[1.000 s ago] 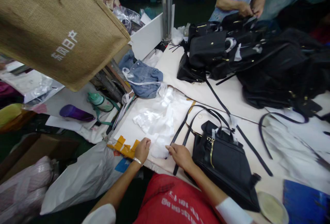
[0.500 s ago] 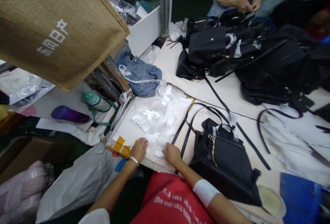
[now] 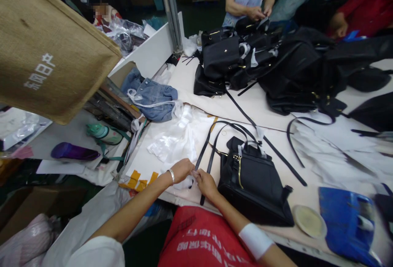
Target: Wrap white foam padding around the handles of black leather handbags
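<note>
My left hand (image 3: 183,170) and my right hand (image 3: 206,183) meet at the fingertips over the table's near edge. The fingers of both are closed in a pinch; what lies between them is too small to make out. Crumpled white plastic and thin white sheets (image 3: 175,142) lie just beyond my left hand. To the right of my right hand sits a black bag (image 3: 253,181) with gold zips, and its black straps (image 3: 211,142) loop beside my fingers.
Black bags (image 3: 233,58) are piled at the back right, with a person's hands (image 3: 259,13) behind them. A denim item (image 3: 156,97) lies at the left; a round dish (image 3: 309,221) and a blue container (image 3: 345,218) stand at the right. A burlap sheet (image 3: 55,46) hangs upper left.
My left hand has moved right, from the white sheets to my right hand's fingertips. The view has swung to the right, showing more of a red-sleeved person at the back.
</note>
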The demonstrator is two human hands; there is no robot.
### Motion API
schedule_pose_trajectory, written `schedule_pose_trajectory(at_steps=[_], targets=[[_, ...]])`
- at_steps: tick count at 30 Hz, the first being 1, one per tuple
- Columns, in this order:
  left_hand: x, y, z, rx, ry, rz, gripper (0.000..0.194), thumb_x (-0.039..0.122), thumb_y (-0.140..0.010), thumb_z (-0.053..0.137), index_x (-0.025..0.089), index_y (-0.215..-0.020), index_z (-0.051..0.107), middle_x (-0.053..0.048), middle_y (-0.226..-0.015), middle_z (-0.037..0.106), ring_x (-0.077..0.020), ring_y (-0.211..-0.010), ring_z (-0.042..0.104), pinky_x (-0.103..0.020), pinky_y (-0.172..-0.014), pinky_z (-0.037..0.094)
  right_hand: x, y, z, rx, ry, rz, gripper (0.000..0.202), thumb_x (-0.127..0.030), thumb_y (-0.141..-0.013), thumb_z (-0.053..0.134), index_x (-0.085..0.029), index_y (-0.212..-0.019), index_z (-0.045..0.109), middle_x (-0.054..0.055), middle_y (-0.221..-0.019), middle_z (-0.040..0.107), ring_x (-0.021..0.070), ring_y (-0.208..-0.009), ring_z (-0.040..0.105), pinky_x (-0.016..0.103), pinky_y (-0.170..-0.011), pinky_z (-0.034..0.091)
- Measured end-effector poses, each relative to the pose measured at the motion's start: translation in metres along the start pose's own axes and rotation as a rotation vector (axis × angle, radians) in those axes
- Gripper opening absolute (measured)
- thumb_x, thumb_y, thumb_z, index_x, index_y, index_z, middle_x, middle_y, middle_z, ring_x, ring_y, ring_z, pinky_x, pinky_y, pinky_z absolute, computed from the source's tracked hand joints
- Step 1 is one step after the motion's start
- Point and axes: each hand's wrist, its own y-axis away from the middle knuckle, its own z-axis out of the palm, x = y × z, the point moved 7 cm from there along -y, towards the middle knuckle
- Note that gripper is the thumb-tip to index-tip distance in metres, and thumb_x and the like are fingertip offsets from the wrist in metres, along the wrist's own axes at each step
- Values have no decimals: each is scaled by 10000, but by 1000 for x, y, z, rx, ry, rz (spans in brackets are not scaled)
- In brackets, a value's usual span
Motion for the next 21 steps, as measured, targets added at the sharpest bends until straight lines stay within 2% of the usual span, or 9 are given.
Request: schedule_pose_trajectory(at_steps=[3,7,11,15,16,18,21], targets=[[-2,5,-8,-5,-22,-136,90,210,-802,530,166,-790,607,-95,-795,638,-241,-868,569,-339,-770,401,0,4,-9,59,-88,2,195,-328,-907,383,-210,-856,530,12,-736,629,158,-710,583,230,-628,363],[0,16,-10,-67,36,-255,129,242,-831,464,182,-853,576,-33,-711,655,-184,-719,599,-269,-662,401,-3,14,-17,110,-273,11,141,-323,-862,457,-209,-811,524,-15,-684,611,143,-663,571,215,-588,369],[0,24,4,-203,149,-245,133,226,-815,452,180,-818,577,14,-628,660,-137,-594,597,-218,-580,396,-6,30,-20,133,-367,18,160,-324,-849,476,-205,-756,530,-26,-652,605,127,-622,563,203,-569,366],[-4,27,9,-255,196,-169,120,193,-699,585,191,-815,614,-4,-736,681,-169,-714,606,-240,-652,402,-11,43,-4,80,-387,93,207,-344,-849,472,-197,-709,513,-32,-598,594,111,-538,546,195,-526,362],[-4,27,10,-252,245,-140,169,184,-676,607,200,-844,620,-4,-786,682,-176,-759,603,-247,-680,405,-11,45,2,69,-407,131,222,-353,-853,461,-196,-704,510,-32,-589,592,106,-515,539,192,-508,360],[-8,27,13,-249,495,-127,221,181,-652,637,204,-871,623,0,-822,676,-177,-787,599,-256,-701,418,-11,43,13,85,-446,206,273,-392,-866,431,-195,-693,509,-33,-573,588,99,-481,525,186,-479,353],[-22,25,20,-255,916,-204,194,255,-657,664,165,-818,603,-13,-758,665,-155,-662,598,-262,-618,451,-9,34,22,171,-443,278,351,-449,-874,403,-193,-656,506,-35,-544,575,94,-461,515,182,-466,354]])
